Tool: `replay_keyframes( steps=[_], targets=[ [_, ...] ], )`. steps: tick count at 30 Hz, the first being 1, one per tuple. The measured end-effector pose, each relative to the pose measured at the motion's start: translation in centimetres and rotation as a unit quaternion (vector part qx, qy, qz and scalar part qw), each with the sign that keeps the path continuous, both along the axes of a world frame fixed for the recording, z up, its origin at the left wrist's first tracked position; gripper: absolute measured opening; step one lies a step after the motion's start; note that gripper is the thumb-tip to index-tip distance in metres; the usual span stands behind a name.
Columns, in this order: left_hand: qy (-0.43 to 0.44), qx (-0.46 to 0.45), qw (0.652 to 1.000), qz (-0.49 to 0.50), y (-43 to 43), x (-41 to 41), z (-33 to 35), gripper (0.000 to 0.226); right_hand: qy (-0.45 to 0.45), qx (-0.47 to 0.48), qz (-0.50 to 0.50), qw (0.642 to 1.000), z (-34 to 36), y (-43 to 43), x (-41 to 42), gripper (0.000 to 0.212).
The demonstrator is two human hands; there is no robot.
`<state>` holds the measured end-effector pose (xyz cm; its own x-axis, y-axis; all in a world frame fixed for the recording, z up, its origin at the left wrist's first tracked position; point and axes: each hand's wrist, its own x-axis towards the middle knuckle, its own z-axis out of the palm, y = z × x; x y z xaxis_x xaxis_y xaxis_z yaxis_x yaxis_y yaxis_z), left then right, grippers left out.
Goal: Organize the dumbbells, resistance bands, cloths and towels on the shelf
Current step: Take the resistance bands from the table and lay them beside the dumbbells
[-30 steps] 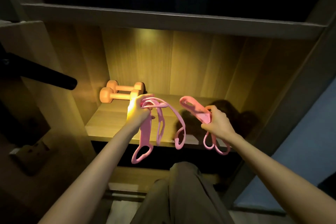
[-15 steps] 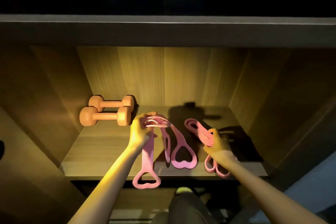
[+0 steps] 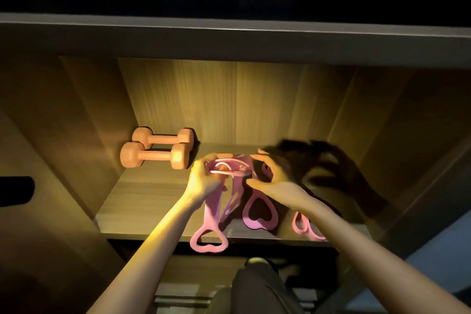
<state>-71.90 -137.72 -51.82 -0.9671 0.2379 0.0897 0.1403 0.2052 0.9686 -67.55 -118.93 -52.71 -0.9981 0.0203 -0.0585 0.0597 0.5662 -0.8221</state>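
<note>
The left hand point(image 3: 204, 178) grips bunched pink rubbery bands point(image 3: 212, 209), their heart-shaped handles trailing to the front edge of the wood-grain shelf point(image 3: 142, 199). The blurred right hand point(image 3: 275, 183) curves open beside them. Two orange hex-ended dumbbells point(image 3: 155, 158) lie at the back left corner.

We see two dumbbells, the near dumbbell point(image 3: 153, 155) and the far dumbbell point(image 3: 163, 138), both in a plain orange. The left resistance band point(image 3: 211, 211) is pink, and its handle has a fine ribbed edge. The middle resistance band point(image 3: 257, 223) looks more lilac-pink to us, and the right resistance band point(image 3: 303, 227) is pink again. The shelf board point(image 3: 142, 199) is pale wood with grain lines going left to right. The back wall point(image 3: 229, 99) is yellow-brown with upright grain. The upper shelf edge point(image 3: 229, 33) is grey. The trouser leg point(image 3: 254, 288) is dark olive-grey.
</note>
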Motion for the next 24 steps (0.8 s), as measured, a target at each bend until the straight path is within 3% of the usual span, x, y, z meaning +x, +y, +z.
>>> replay_keyframes(
  steps=[3,6,9,12,15,19,24],
  targets=[
    [0.037,0.014,0.999,0.006,-0.8,0.9,1.5,0.032,-0.054,0.021,-0.005,0.998,2.8,-1.8,1.1,0.064],
    [0.082,0.011,0.997,0.003,-1.7,1.6,3.5,0.024,-0.007,0.024,-0.007,1.0,4.4,-2.5,1.8,0.067],
    [0.127,-0.003,0.992,0.001,-2.4,2.3,4.6,0.026,0.053,-0.038,0.035,0.997,5.6,-3.1,2.5,0.028],
    [0.166,-0.067,0.983,0.036,-3.3,2.4,4.7,0.031,0.081,-0.125,0.013,0.989,6.6,-3.1,3.2,0.028],
    [0.149,-0.102,0.983,0.042,-4.0,2.3,4.7,0.033,0.113,-0.189,-0.028,0.975,7.6,-2.0,3.4,0.02],
    [0.149,-0.194,0.97,-0.009,-4.0,2.7,4.1,0.037,0.099,-0.202,-0.078,0.971,8.1,-1.1,3.8,0.019],
    [0.137,-0.241,0.961,-0.002,-3.8,1.1,3.8,0.041,0.072,-0.194,-0.166,0.964,6.3,0.2,2.5,0.014]
  ],
)
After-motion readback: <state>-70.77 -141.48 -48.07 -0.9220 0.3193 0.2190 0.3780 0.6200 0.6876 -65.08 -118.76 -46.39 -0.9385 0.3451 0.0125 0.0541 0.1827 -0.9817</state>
